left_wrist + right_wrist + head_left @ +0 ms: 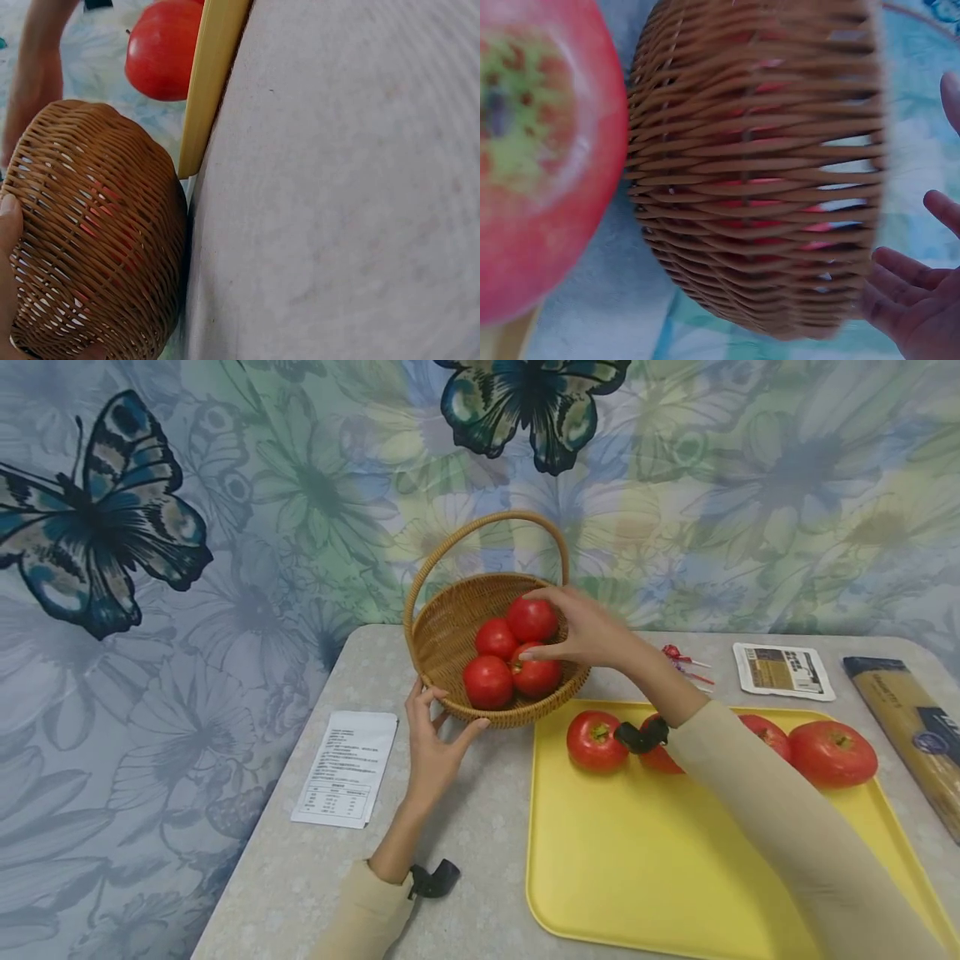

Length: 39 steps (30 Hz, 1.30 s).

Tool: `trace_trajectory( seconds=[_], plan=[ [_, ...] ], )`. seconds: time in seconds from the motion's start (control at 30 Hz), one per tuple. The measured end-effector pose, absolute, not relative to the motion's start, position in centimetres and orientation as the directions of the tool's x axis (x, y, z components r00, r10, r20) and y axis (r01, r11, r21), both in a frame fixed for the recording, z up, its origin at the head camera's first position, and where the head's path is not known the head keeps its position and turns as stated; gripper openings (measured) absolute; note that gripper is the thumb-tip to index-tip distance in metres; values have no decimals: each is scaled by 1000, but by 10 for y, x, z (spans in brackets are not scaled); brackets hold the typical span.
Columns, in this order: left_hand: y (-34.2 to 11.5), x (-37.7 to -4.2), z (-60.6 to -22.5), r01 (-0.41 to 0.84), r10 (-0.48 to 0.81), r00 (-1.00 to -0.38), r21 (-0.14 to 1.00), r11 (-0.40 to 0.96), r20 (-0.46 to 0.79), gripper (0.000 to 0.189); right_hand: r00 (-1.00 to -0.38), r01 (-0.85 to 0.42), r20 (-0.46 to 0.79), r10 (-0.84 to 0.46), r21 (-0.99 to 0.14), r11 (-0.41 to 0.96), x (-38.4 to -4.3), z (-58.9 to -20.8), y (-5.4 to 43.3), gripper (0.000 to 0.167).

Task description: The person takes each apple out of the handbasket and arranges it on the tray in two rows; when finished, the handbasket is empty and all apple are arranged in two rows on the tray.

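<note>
Several red apples (487, 682) lie inside a tilted wicker basket (450, 643) with a tall arched handle. My left hand (431, 756) grips the basket's near left rim, and its thumb shows against the weave in the left wrist view. Over the basket's right side, my right hand (588, 627) reaches in, its fingers and thumb spread about the upper right apple (534, 618). In the right wrist view the fingers (907, 274) look loosely extended at the rim, with no apple seen between them. Weave hides part of the basket's contents in both wrist views.
A yellow tray (637, 877) right of the basket bears several apples (832, 753) along its far side. Behind it lie lollipops (678, 656), a flat packet (783, 670) and a pack of spaghetti (907, 727). A white printed packet (347, 768) lies left.
</note>
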<state>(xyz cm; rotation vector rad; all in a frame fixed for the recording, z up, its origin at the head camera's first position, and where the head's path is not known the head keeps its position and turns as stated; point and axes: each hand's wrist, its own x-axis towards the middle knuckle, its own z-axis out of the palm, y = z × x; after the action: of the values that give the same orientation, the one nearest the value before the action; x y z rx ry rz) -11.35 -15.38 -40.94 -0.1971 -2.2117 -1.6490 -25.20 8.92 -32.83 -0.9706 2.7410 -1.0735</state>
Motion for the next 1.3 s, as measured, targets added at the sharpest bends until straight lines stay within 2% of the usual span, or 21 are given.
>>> trace_trajectory(
  seconds=[0.23,0.43,0.73,0.97,1.3],
  plan=[
    [-157,-114,-412,318,-112,-923,893,319,369,62,-825,-486,77,-560,-602,634,-278,-344,71,79],
    [-163,-127,-435,329,-109,-917,881,339,384,62,-843,-452,34,-536,-583,675,-287,-352,68,83],
    [-167,-131,-444,319,-110,-917,871,375,383,62,-795,-552,97,-598,-522,650,-291,-356,66,66],
    [-170,-130,-446,326,-120,-913,873,362,391,59,-735,-609,117,-667,-547,575,-296,-359,61,52],
    [-168,-131,-446,348,-113,-906,870,349,408,59,-779,-531,-11,-627,-518,670,-309,-359,55,67]
  ],
)
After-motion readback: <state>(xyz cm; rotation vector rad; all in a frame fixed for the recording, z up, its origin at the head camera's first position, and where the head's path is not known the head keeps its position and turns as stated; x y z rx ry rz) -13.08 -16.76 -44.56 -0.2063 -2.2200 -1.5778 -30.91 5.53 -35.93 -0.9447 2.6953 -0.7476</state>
